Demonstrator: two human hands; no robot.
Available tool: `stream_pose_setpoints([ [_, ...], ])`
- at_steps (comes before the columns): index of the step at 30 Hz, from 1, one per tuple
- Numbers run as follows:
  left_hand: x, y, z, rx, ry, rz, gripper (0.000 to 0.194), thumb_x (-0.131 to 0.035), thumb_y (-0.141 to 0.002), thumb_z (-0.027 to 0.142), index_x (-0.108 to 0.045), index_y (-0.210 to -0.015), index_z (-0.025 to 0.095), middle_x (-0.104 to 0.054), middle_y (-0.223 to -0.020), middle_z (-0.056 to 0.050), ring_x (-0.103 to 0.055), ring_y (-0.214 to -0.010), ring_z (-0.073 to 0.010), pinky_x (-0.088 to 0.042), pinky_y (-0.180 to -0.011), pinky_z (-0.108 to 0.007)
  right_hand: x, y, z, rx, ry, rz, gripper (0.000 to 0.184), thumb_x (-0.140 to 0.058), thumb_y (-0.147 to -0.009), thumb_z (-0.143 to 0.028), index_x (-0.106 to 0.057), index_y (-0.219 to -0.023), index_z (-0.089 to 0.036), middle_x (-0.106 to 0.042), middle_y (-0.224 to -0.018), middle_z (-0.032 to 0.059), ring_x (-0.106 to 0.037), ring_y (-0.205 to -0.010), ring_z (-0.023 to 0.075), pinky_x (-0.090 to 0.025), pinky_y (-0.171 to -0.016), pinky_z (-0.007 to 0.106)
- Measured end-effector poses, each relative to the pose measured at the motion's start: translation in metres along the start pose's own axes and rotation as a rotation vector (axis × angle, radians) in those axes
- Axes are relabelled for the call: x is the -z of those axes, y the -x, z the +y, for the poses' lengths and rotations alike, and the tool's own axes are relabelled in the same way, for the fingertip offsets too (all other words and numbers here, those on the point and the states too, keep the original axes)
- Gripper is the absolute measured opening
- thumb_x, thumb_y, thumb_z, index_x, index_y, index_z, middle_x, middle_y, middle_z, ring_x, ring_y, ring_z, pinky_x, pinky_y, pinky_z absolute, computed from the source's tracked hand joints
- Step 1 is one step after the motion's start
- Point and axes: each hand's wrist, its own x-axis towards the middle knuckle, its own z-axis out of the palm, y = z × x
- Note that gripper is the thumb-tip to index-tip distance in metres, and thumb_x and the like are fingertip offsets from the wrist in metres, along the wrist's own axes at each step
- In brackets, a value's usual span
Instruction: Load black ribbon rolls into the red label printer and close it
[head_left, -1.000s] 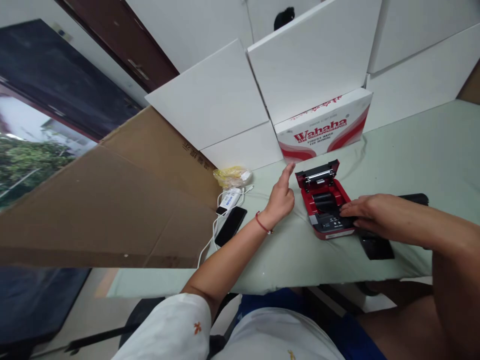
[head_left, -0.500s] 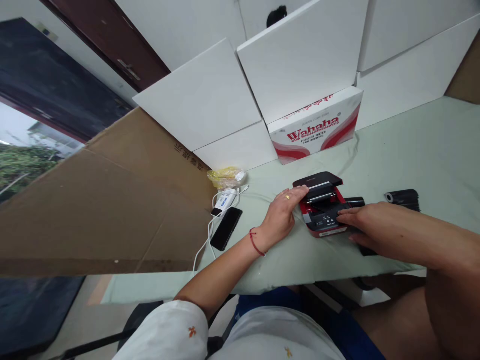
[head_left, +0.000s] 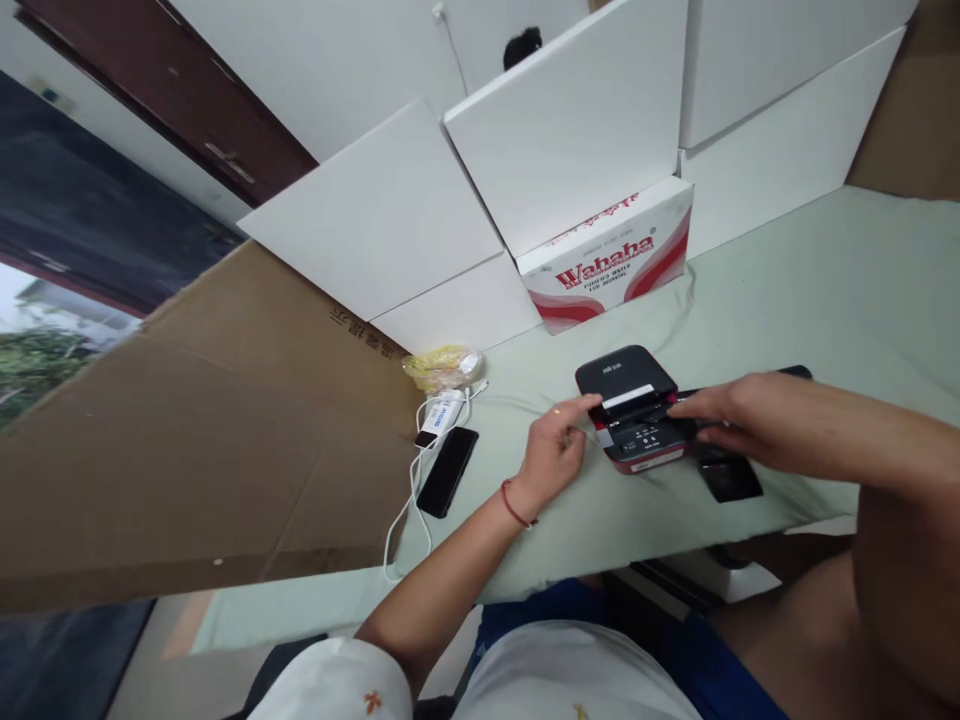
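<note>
Thermal receipt printer [head_left: 637, 445] is sitting on the pale green cloth-covered table [head_left: 855, 270], mid-table, its black lid [head_left: 624, 380] lying nearly shut over the red body.

Left hand [head_left: 553, 462] is open and relaxed, not clenched, with the index fingertip [head_left: 591, 402] reaching the lid's near edge. No grasp visible. Red thread bracelet [head_left: 514, 506] is sitting on that wrist.

Right hand [head_left: 739, 415] is coming in from the right, fingers extended over the printer's right side, also open. Can't tell if it's pressing down.

Black rectangular pad [head_left: 729, 478] is lying just beside the printer, partly under the right hand. Black roll [head_left: 795, 372] is lying farther right, mostly hidden behind the right forearm.

To the left, smartphone [head_left: 448, 472] is lying face up beside a white USB device [head_left: 439, 420], with white cable [head_left: 411, 510] trailing near. Yellow plastic bag [head_left: 441, 368] is sitting on the far edge. Wahaha carton [head_left: 607, 265] and white foam boards [head_left: 570, 130] are standing behind the printer; cardboard sheet [head_left: 225, 450] is leaning far left.
</note>
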Motion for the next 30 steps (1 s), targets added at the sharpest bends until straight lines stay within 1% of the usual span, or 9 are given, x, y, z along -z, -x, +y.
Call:
stream_pose_setpoints([
  [3,-0.002,-0.002,0.001,0.16,0.167,0.215,0.05,-0.061,-0.086,0.012,-0.067,-0.135,0.024,-0.067,-0.147,-0.011,-0.064,-0.132,-0.025,-0.059,-0.091,-0.033,0.011,0.001,0.008,-0.044,-0.06,-0.022,0.043,-0.044,-0.102,-0.026,-0.076,-0.129,-0.034,-0.081,-0.115,0.001,-0.075,-0.093,0.0203,-0.052,-0.078,0.031],
  [6,-0.008,-0.009,0.004,0.309,0.334,0.282,0.048,-0.075,-0.082,0.021,-0.062,-0.129,0.022,-0.063,-0.144,-0.013,-0.063,-0.122,-0.0221,-0.055,-0.089,-0.03,0.011,-0.007,0.009,-0.048,-0.005,0.033,0.041,-0.048,-0.099,-0.025,-0.076,-0.128,-0.031,-0.078,-0.116,0.0052,-0.073,-0.096,0.0214,-0.052,-0.08,0.032],
  [8,-0.012,-0.013,0.004,0.427,0.462,0.259,0.056,-0.083,-0.075,0.02,-0.06,-0.126,0.021,-0.064,-0.134,-0.01,-0.064,-0.105,-0.0164,-0.053,-0.089,-0.03,0.006,-0.016,0.007,-0.046,0.079,0.027,0.044,-0.054,-0.095,-0.022,-0.075,-0.132,-0.028,-0.074,-0.119,0.0081,-0.071,-0.093,0.0212,-0.049,-0.076,0.032],
  [10,-0.014,-0.014,0.001,0.559,0.578,0.196,0.067,-0.087,-0.066,0.017,-0.059,-0.127,0.02,-0.065,-0.121,-0.006,-0.061,-0.087,-0.0117,-0.05,-0.08,-0.027,-0.001,-0.026,0.004,-0.043,0.149,-0.004,0.046,-0.058,-0.091,-0.02,-0.075,-0.133,-0.028,-0.071,-0.123,0.0091,-0.07,-0.089,0.0198,-0.045,-0.07,0.03],
  [14,-0.016,-0.012,-0.005,0.763,0.765,0.06,0.074,-0.092,-0.057,0.017,-0.06,-0.124,0.018,-0.066,-0.1,-0.001,-0.058,-0.074,-0.0098,-0.035,-0.061,-0.024,-0.011,-0.04,-0.007,-0.032,0.163,-0.046,0.032,-0.051,-0.096,-0.017,-0.08,-0.107,-0.023,-0.071,-0.118,0.0076,-0.065,-0.084,0.0167,-0.034,-0.063,0.03],
  [17,-0.015,-0.011,-0.007,0.79,0.838,0.045,0.077,-0.096,-0.055,0.016,-0.06,-0.124,0.019,-0.066,-0.099,-0.001,-0.057,-0.072,-0.0087,-0.031,-0.059,-0.024,-0.011,-0.042,-0.017,0.014,0.096,-0.028,0.033,-0.044,-0.102,-0.019,-0.075,-0.092,-0.019,-0.072,-0.108,0.0071,-0.063,-0.081,0.016,-0.032,-0.064,0.031],
  [24,-0.013,-0.005,-0.005,0.742,0.789,0.042,0.09,-0.102,-0.054,0.02,-0.058,-0.133,0.019,-0.064,-0.106,-0.001,-0.061,-0.077,-0.0101,-0.036,-0.062,-0.026,0.001,-0.033,-0.03,0.086,-0.006,-0.103,0.028,-0.047,-0.096,-0.016,-0.073,-0.088,-0.023,-0.074,-0.092,0.0038,-0.063,-0.078,0.0167,-0.039,-0.071,0.031],
  [26,-0.014,-0.001,-0.006,0.744,0.799,0.04,0.089,-0.104,-0.054,0.025,-0.059,-0.131,0.019,-0.065,-0.104,0.0,-0.059,-0.074,-0.0089,-0.035,-0.062,-0.026,0.003,-0.034,-0.03,0.06,-0.044,-0.036,0.028,-0.046,-0.099,-0.02,-0.073,-0.092,-0.023,-0.075,-0.097,0.0049,-0.065,-0.081,0.0176,-0.041,-0.073,0.03],
  [30,-0.017,0.005,-0.009,0.74,0.821,0.048,0.088,-0.106,-0.054,0.033,-0.059,-0.126,0.018,-0.065,-0.094,0.002,-0.057,-0.069,-0.0083,-0.034,-0.06,-0.025,0.001,-0.049,-0.027,-0.09,-0.077,0.211,0.029,-0.045,-0.101,-0.026,-0.073,-0.102,-0.021,-0.077,-0.095,0.0051,-0.065,-0.077,0.017,-0.044,-0.073,0.029],
])
